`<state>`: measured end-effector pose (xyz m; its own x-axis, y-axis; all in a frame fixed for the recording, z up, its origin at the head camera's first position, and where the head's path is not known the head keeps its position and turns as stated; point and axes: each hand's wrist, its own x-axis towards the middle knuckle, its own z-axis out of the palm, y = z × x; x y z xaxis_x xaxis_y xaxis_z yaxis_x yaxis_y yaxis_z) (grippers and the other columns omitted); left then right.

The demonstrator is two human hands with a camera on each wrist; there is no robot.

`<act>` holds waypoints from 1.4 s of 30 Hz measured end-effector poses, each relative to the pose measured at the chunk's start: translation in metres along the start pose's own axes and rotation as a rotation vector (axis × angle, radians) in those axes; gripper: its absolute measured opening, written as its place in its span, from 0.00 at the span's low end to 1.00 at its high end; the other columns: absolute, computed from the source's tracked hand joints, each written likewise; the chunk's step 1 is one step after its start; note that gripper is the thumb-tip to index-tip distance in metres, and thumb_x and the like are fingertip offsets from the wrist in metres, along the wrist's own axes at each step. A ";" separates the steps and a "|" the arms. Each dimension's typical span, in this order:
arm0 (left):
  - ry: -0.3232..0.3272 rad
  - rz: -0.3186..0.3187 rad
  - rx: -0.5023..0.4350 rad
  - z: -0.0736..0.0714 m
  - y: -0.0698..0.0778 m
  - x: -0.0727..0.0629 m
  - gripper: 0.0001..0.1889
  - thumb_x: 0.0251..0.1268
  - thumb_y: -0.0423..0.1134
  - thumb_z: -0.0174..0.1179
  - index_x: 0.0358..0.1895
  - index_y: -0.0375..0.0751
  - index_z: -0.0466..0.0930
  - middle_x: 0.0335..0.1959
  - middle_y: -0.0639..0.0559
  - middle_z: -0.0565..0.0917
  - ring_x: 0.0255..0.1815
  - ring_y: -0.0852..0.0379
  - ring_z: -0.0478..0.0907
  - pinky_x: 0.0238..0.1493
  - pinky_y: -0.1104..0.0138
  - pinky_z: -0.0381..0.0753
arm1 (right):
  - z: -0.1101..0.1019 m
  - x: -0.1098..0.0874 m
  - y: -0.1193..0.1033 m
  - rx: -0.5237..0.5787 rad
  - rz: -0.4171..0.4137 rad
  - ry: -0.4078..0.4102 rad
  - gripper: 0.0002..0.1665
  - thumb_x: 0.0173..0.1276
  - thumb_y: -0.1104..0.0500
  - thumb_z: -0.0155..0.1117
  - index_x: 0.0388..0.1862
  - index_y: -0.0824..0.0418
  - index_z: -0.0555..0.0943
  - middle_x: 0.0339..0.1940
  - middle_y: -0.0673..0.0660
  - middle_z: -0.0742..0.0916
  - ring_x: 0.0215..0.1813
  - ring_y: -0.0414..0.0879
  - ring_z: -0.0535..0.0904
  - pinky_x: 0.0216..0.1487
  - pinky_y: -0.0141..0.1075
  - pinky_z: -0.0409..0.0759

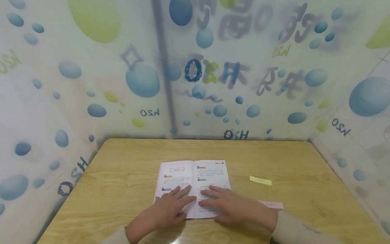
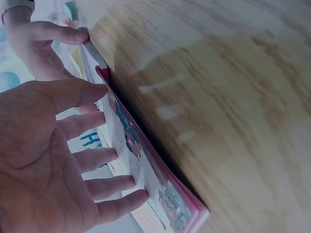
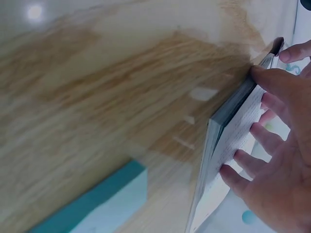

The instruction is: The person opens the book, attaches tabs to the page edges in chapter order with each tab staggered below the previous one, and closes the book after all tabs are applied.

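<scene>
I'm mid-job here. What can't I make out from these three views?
Head view: the lower print of the open book, partly covered by the left hand and right hand; the uncovered body text is too small to read.
Head view: the mark on the yellow paper strip, too small.
Head view: part of the pink paper strip, hidden behind the right forearm.
Right wrist view: the rest of the teal block, cut off by the bottom edge.

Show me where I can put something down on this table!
There's bare table left of the open book, out to the table's left edge, and more behind the book, toward the wall. It's crowded at the book, where the left hand and right hand rest, and to its right: yellow strip, pink strip, teal block.
</scene>
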<state>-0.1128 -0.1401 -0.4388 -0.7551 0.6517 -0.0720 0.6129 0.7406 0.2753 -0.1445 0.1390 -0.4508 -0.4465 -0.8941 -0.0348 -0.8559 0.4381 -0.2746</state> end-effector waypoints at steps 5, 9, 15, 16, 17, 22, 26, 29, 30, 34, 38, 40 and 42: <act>-0.001 -0.014 -0.001 -0.001 0.001 0.003 0.29 0.66 0.41 0.67 0.70 0.51 0.73 0.76 0.42 0.65 0.70 0.30 0.65 0.54 0.32 0.74 | -0.004 -0.003 -0.002 0.004 0.016 0.003 0.36 0.71 0.51 0.68 0.77 0.44 0.69 0.79 0.53 0.67 0.77 0.60 0.60 0.72 0.55 0.64; 0.013 0.007 -0.013 0.000 0.001 0.005 0.27 0.66 0.42 0.67 0.69 0.50 0.74 0.76 0.41 0.65 0.71 0.29 0.64 0.57 0.33 0.72 | -0.003 -0.004 -0.003 0.005 0.029 0.001 0.36 0.72 0.51 0.68 0.77 0.44 0.69 0.79 0.52 0.67 0.77 0.60 0.60 0.71 0.55 0.65; 0.007 0.015 -0.051 0.001 0.002 0.010 0.26 0.67 0.44 0.67 0.67 0.51 0.74 0.76 0.42 0.65 0.72 0.27 0.61 0.59 0.31 0.68 | -0.002 -0.004 -0.004 0.000 0.020 -0.001 0.35 0.72 0.52 0.68 0.77 0.46 0.70 0.79 0.53 0.68 0.77 0.60 0.60 0.71 0.54 0.65; -0.006 0.005 -0.055 0.001 0.003 0.011 0.26 0.67 0.45 0.67 0.68 0.53 0.74 0.77 0.43 0.64 0.72 0.27 0.60 0.59 0.31 0.68 | -0.002 -0.003 -0.004 0.001 0.019 -0.004 0.35 0.72 0.52 0.68 0.77 0.46 0.70 0.79 0.53 0.68 0.77 0.60 0.60 0.71 0.54 0.65; -0.019 -0.004 -0.061 0.001 0.003 0.012 0.27 0.67 0.45 0.67 0.68 0.54 0.74 0.77 0.44 0.64 0.73 0.27 0.59 0.59 0.30 0.67 | -0.002 -0.003 -0.003 0.001 0.022 -0.009 0.36 0.72 0.52 0.68 0.77 0.46 0.69 0.79 0.53 0.67 0.77 0.60 0.60 0.71 0.54 0.65; -0.071 -0.051 -0.078 0.000 0.005 0.017 0.29 0.67 0.47 0.67 0.70 0.58 0.72 0.78 0.49 0.62 0.75 0.29 0.57 0.60 0.29 0.65 | -0.002 -0.003 -0.002 0.007 0.041 -0.035 0.37 0.73 0.51 0.67 0.78 0.44 0.68 0.79 0.52 0.66 0.78 0.58 0.59 0.71 0.54 0.65; -0.084 -0.072 -0.075 -0.001 0.007 0.020 0.30 0.69 0.49 0.66 0.73 0.61 0.71 0.79 0.51 0.61 0.76 0.31 0.55 0.60 0.29 0.64 | -0.001 -0.006 0.001 -0.009 0.043 -0.034 0.37 0.74 0.50 0.66 0.79 0.42 0.66 0.79 0.50 0.66 0.78 0.57 0.59 0.71 0.54 0.65; -0.090 -0.080 -0.059 0.000 0.007 0.022 0.30 0.70 0.50 0.64 0.74 0.63 0.69 0.79 0.53 0.60 0.77 0.33 0.54 0.61 0.29 0.64 | -0.002 -0.010 0.003 0.004 0.047 -0.035 0.37 0.74 0.50 0.65 0.79 0.41 0.66 0.80 0.49 0.66 0.78 0.56 0.58 0.71 0.55 0.65; -0.091 -0.083 -0.050 0.000 0.007 0.023 0.30 0.71 0.51 0.64 0.75 0.63 0.69 0.80 0.53 0.60 0.77 0.33 0.54 0.61 0.30 0.64 | -0.002 -0.011 0.004 0.014 0.047 -0.034 0.37 0.74 0.50 0.66 0.79 0.41 0.66 0.80 0.50 0.66 0.78 0.56 0.58 0.71 0.55 0.65; -0.087 -0.102 0.019 0.005 0.005 0.031 0.33 0.71 0.54 0.62 0.78 0.58 0.65 0.80 0.51 0.58 0.76 0.35 0.56 0.61 0.35 0.69 | -0.004 -0.018 0.006 0.058 0.049 -0.031 0.36 0.74 0.52 0.66 0.79 0.44 0.67 0.80 0.50 0.66 0.78 0.56 0.59 0.71 0.55 0.64; -0.120 -0.150 0.062 0.005 0.001 0.041 0.41 0.71 0.59 0.60 0.80 0.46 0.59 0.81 0.50 0.56 0.77 0.37 0.57 0.60 0.38 0.71 | -0.005 -0.021 0.007 0.069 0.054 -0.035 0.35 0.75 0.53 0.65 0.78 0.45 0.68 0.79 0.50 0.67 0.78 0.56 0.60 0.71 0.54 0.64; -0.145 -0.178 0.063 0.004 -0.002 0.046 0.43 0.70 0.60 0.60 0.80 0.42 0.58 0.81 0.49 0.56 0.77 0.38 0.56 0.61 0.37 0.70 | -0.006 -0.022 0.006 0.076 0.061 -0.047 0.34 0.75 0.53 0.64 0.78 0.45 0.68 0.79 0.50 0.67 0.78 0.56 0.60 0.71 0.53 0.64; -0.163 -0.203 0.065 0.003 -0.006 0.053 0.44 0.70 0.61 0.60 0.80 0.41 0.57 0.81 0.49 0.54 0.78 0.39 0.55 0.62 0.36 0.68 | -0.009 -0.023 0.005 0.084 0.069 -0.059 0.33 0.75 0.54 0.64 0.77 0.46 0.69 0.79 0.51 0.68 0.77 0.56 0.61 0.72 0.52 0.64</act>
<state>-0.1555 -0.1094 -0.4470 -0.8199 0.5023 -0.2748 0.4703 0.8646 0.1772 -0.1408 0.1628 -0.4430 -0.4853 -0.8672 -0.1116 -0.7980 0.4915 -0.3488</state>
